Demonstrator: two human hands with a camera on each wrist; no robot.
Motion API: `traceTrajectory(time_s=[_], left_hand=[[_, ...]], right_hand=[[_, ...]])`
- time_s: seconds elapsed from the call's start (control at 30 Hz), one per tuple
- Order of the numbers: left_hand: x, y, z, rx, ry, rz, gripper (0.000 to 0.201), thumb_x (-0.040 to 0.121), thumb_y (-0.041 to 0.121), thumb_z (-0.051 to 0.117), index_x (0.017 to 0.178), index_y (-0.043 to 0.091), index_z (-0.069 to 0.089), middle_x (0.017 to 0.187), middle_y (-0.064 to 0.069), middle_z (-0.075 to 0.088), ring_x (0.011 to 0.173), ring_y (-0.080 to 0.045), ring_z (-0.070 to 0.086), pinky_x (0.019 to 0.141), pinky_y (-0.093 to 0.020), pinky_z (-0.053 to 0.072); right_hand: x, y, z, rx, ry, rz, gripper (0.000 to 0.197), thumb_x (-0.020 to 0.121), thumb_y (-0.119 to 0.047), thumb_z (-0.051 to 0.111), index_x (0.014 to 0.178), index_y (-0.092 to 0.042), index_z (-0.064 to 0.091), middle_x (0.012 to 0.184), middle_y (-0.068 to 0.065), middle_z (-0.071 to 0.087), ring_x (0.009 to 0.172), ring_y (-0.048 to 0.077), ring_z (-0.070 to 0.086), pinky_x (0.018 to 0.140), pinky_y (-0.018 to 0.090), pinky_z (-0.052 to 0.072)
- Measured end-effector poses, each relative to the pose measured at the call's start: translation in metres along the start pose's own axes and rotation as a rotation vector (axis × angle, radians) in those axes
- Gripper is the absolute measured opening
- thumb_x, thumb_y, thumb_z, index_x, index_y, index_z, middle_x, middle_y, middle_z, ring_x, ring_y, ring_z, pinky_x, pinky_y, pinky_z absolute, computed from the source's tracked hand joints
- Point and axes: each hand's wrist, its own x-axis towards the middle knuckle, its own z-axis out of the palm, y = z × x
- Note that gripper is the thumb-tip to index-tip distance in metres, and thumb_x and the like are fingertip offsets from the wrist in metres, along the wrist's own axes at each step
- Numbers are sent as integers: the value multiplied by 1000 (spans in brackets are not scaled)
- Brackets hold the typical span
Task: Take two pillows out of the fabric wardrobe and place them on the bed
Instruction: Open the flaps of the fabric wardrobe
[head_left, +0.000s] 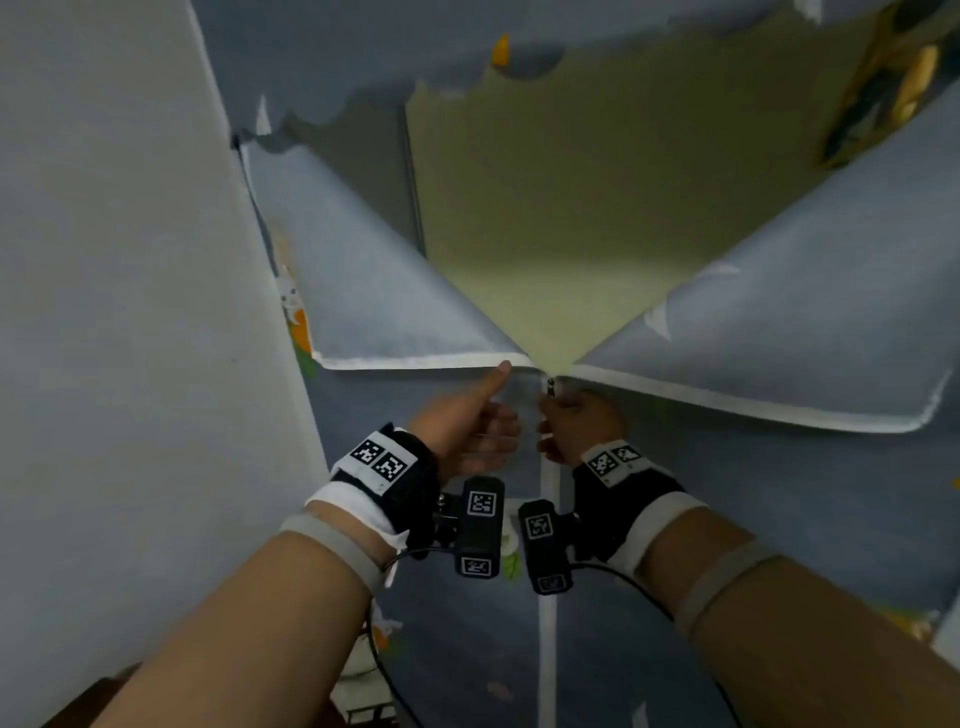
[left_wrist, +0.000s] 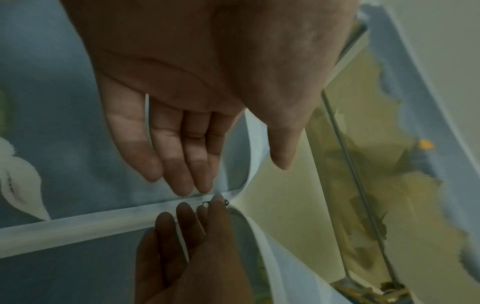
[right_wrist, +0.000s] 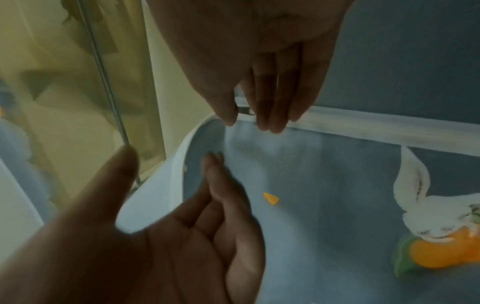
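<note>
The blue fabric wardrobe (head_left: 727, 519) stands right in front of me, its front zip partly undone. Two flaps, left (head_left: 374, 291) and right (head_left: 779, 322), fold outward in a V over a pale yellow-green interior (head_left: 545, 234). My right hand (head_left: 558, 410) pinches the small metal zipper pull (head_left: 550, 385) at the bottom of the V, as the right wrist view also shows, with thumb and fingers on the zipper pull (right_wrist: 245, 112). My left hand (head_left: 488, 415) is beside it, fingers straight on the blue fabric and thumb up at the left flap's white edge. No pillow shows.
A plain light wall (head_left: 104, 312) rises close on the left. Inside the opening a thin metal frame rod (left_wrist: 350, 164) runs upright. The white zip seam (head_left: 548, 649) continues down the front, which has white-and-orange prints (right_wrist: 441, 253).
</note>
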Motion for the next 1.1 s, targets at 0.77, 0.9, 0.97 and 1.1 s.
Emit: traceTrajectory(time_s=[0.77, 0.9, 0.97, 1.1], left_hand=[[91, -11, -68, -225, -314, 223, 28, 95, 24, 54, 77, 6, 66, 59, -2, 53, 49, -14, 49, 47, -23, 46], [79, -27, -51, 19, -424, 177, 42, 85, 52, 67, 76, 11, 66, 60, -4, 59, 48, -15, 53, 52, -25, 50], [74, -38, -39, 226, -505, 136, 62, 84, 64, 61, 84, 3, 70, 65, -9, 67, 50, -18, 60, 55, -24, 52], [81, -69, -19, 496, -588, -7, 92, 84, 78, 39, 91, -7, 73, 74, -18, 78, 68, -31, 76, 78, -42, 62]], right_hand=[[-19, 22, 55, 64, 599, -144, 29, 93, -7, 54, 67, -15, 65, 49, 6, 44, 36, 17, 41, 41, 18, 36], [-40, 51, 55, 21, 518, 89, 26, 92, -5, 53, 68, -11, 62, 51, 9, 41, 31, 15, 41, 39, 16, 34], [-52, 70, 56, -1, 467, 203, 21, 91, -7, 54, 73, -11, 65, 52, 9, 44, 31, 14, 43, 42, 16, 37], [-66, 118, 57, -68, 379, 382, 24, 94, -11, 52, 74, -14, 64, 57, 8, 53, 40, 17, 51, 43, 17, 42]])
